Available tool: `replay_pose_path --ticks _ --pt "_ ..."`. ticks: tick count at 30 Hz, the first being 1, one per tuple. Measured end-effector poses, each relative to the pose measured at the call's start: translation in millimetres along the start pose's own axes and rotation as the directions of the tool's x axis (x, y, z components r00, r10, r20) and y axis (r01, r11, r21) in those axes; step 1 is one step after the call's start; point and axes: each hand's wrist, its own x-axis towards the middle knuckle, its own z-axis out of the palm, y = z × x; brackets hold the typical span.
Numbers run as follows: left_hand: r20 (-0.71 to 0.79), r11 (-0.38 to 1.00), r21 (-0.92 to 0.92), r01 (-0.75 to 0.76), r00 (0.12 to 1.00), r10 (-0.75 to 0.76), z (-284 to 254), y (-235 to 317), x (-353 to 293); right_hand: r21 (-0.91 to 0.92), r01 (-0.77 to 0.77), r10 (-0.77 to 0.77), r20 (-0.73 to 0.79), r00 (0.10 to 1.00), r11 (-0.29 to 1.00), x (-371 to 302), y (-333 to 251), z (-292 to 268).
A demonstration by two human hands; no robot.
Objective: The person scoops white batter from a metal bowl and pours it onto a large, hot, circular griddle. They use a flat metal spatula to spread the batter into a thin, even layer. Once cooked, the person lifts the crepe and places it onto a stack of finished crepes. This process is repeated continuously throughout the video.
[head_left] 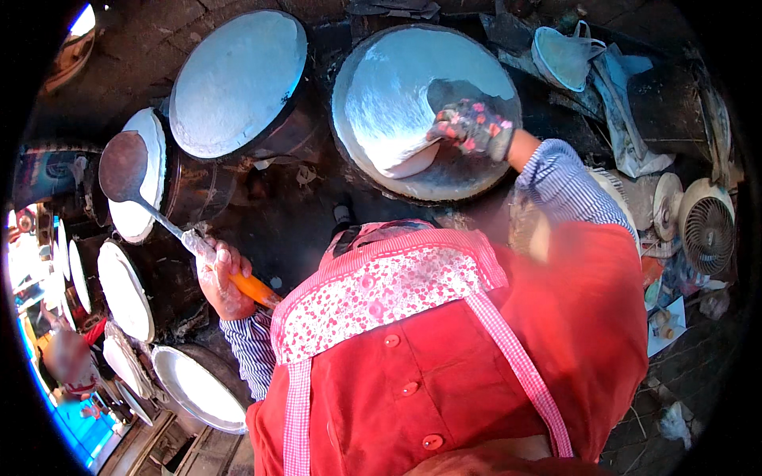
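My right hand (pixel 475 130), in a dark glove with pink flowers, is closed on the edge of a thin white flatbread (pixel 393 91). That sheet covers most of a round griddle (pixel 472 173) in front of me. Near the hand its edge is lifted and folded over, baring dark metal on the right. At the left, my bare left hand (pixel 222 279) is wrapped round the handle of a long ladle (pixel 124 165) with an orange grip end. The ladle's dark round head hangs over a white-topped round pan (pixel 151 202), apart from the griddle.
Another white-covered round griddle (pixel 238 83) stands at the upper left. Several white discs, including one (pixel 127 289), line the left side above a pale tray (pixel 206 389). A white bowl (pixel 562 59) sits far right, with a fan (pixel 706 226) nearer. Another person (pixel 71 361) is at far left.
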Motion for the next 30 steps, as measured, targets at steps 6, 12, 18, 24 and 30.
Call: replay_pose_path --ticks 6,12,18,24,30 --pt "-0.039 0.998 0.056 -0.008 0.999 0.011 17.0 -0.7 -12.4 0.313 -0.325 0.34 0.008 0.94 0.892 69.2 7.6 -2.8" --pt "0.009 0.999 0.034 0.0 1.0 -0.001 13.8 -5.0 -20.4 -0.066 0.099 -0.098 0.015 0.995 0.993 43.8 13.6 30.9" --pt "-0.039 1.0 0.01 0.012 0.999 -0.012 12.5 -7.1 -40.3 -0.048 0.165 -0.163 0.028 0.986 0.985 -28.4 22.3 10.0" --pt "0.038 0.997 0.079 0.018 0.999 -0.021 13.1 -5.7 -31.3 -0.063 -0.14 0.123 -0.214 0.969 0.988 -105.3 8.9 -24.6" --pt "0.121 0.998 0.041 0.056 0.991 -0.061 14.7 -1.0 -11.0 0.384 -0.724 0.805 -0.099 0.585 0.573 -69.4 -58.7 42.6"
